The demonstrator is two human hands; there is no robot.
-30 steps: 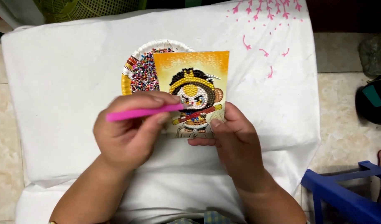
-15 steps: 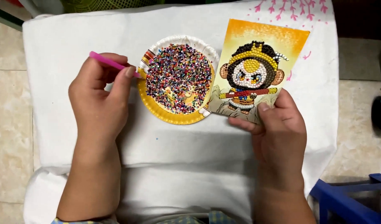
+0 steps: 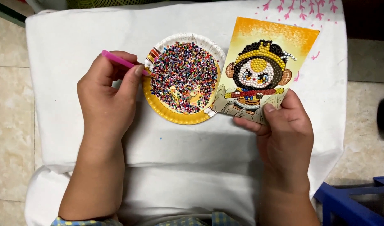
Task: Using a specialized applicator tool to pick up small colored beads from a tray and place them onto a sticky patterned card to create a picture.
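One paper plate [image 3: 158,109] rests on a white cloth [image 3: 66,62], heaped with many small multicoloured beads [image 3: 183,75]. The left hand [image 3: 106,104] pinches a single pink pen [image 3: 123,62], whose tip touches the plate's left rim. The right hand [image 3: 286,134] grips by its lower edge one bead picture card [image 3: 263,67] showing a cartoon monkey, tilted and overlapping the plate's right rim. Bare cloth lies open below the plate; a blue stool [image 3: 351,201] stands at lower right, on the tiled floor [image 3: 8,104].
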